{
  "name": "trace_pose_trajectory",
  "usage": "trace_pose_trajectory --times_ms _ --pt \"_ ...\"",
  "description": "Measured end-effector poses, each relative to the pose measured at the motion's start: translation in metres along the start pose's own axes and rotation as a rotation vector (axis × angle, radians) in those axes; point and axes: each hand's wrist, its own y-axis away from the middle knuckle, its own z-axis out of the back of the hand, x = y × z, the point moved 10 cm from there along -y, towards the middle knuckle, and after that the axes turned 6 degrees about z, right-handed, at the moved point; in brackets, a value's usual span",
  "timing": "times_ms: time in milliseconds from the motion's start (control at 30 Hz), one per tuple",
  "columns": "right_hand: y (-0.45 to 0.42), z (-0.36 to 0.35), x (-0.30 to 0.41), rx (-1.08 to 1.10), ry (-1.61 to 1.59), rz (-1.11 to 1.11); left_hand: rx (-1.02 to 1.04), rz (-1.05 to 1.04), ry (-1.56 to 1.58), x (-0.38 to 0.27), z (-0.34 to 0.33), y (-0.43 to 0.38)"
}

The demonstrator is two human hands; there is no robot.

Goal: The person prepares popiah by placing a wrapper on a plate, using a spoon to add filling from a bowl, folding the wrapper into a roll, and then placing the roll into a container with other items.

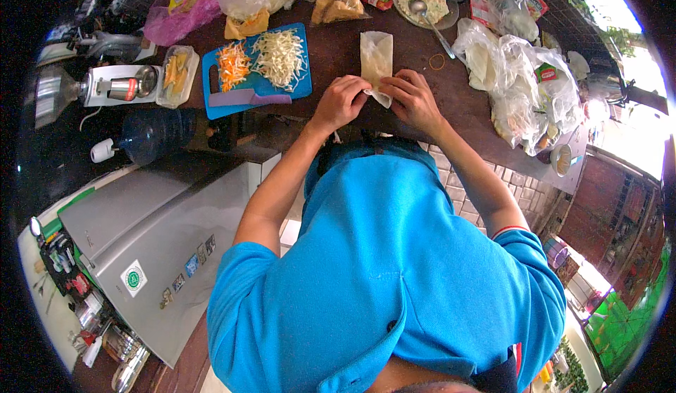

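My left hand (pixel 340 100) and my right hand (pixel 414 100) meet at the near end of a pale, translucent pouch-like wrapper (pixel 377 55). Each hand pinches one side of that end, which is crumpled between the fingertips. The wrapper's far part lies flat on the dark brown table (pixel 338 49); whether it is a thin plastic bag or a food sheet, I cannot tell. Left of my hands is a blue cutting board (pixel 308 78) bearing shredded carrot (pixel 232 68) and shredded cabbage (pixel 280 57). A purple knife (pixel 232 98) lies along its near edge.
Beyond my right hand, a glass bowl (pixel 453 20) holds a pale mixture and a metal spoon (pixel 435 31). A rubber band (pixel 437 62) lies nearby. Crumpled plastic bags (pixel 528 86) crowd the right side. Bagged tan food (pixel 340 5) stands behind; a plastic tub (pixel 178 94) sits at left.
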Motion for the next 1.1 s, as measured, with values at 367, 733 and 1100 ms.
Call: trace_pose_trajectory --times_ms 367,733,1100 --pt "0.004 -0.008 -0.038 -0.243 -0.221 -0.362 -0.234 0.168 0.058 0.01 0.021 -0.024" --pt "0.001 -0.004 -0.062 -0.265 -0.227 -0.716 -0.208 0.373 0.025 0.029 0.016 -0.032" --pt "0.0 -0.007 -0.07 -0.274 -0.204 -0.788 -0.208 0.446 0.028 0.039 0.011 -0.039"
